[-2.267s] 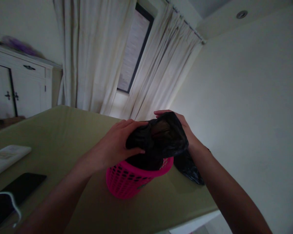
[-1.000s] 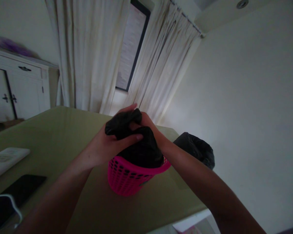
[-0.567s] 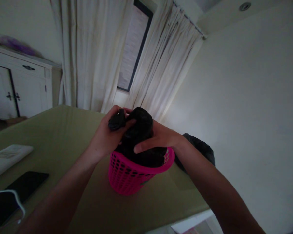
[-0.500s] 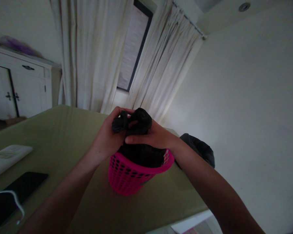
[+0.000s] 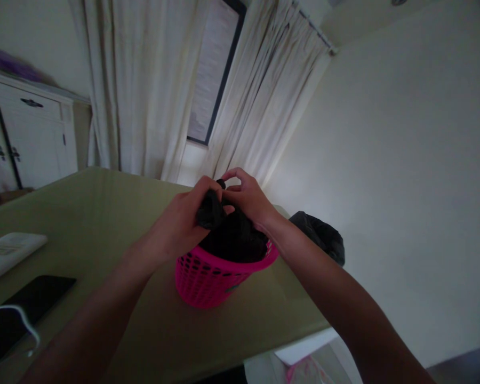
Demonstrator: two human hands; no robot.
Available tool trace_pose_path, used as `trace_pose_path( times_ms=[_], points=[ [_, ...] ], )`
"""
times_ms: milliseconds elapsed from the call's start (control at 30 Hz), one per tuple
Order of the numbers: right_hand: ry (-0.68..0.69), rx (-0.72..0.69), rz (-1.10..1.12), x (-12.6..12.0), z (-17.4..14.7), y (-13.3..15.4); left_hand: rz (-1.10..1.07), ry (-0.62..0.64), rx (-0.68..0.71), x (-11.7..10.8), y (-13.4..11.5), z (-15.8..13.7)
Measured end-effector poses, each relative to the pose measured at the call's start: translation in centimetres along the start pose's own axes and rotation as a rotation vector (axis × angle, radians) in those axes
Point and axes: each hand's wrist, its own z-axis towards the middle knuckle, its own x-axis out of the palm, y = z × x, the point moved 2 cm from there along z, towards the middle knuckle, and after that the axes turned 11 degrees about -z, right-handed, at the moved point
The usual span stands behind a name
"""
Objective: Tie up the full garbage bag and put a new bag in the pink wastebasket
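Both hands meet just above the centre of the frame, over a pink basket (image 5: 208,280) that stands on a green table (image 5: 104,213). A black bag (image 5: 234,240) lines the basket and bulges up out of its rim, its gathered top rising into the hands.

The left hand (image 5: 184,218) comes in from the lower left. Its fingers (image 5: 206,186) are curled shut around a bunched fold of the bag's top, the dark plastic showing just below and right of the knuckles. The right hand (image 5: 246,200) comes in from the lower right. Its fingers (image 5: 234,173) are bent round in a pinch, thumb and forefinger closed on a small black tip of the bag at the very top, where the two hands touch. The rest of the bag lies under both palms, inside the basket's wall.

Right of the basket, behind the right forearm, a second dark bag (image 5: 320,240) sits at the table's far edge, apart from the basket. At the left edge of the frame a white remote (image 5: 8,253) lies on the table, and below it a black phone (image 5: 24,306) with a white cable (image 5: 22,317) over it. White curtains (image 5: 144,90) hang in the upper middle, and a white cabinet (image 5: 24,138) stands at the upper left.
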Motion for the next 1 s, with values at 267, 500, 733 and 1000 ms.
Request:
trace_pose_path(
  times_ms=[267, 500, 733, 1000],
  points=[
    [0.206, -0.011, 0.063, -1.0, -1.4, -0.3, 0.025, -0.095, 0.189, -0.4, 0.6, 0.7],
    [0.221, -0.337, -0.492, -0.9, -3.3, 0.5, -0.087, -0.248, 0.018, -0.3, 1.5, 1.1],
    [-0.028, -0.761, -0.779, 0.3, -4.7, 1.2, -0.233, -0.290, -0.118, 0.0, 1.7, 1.4],
    [0.186, -0.710, -0.570, -6.5, -8.5, -1.4, -0.036, -0.483, -0.259, -6.0, 7.0, 1.5]
  ],
)
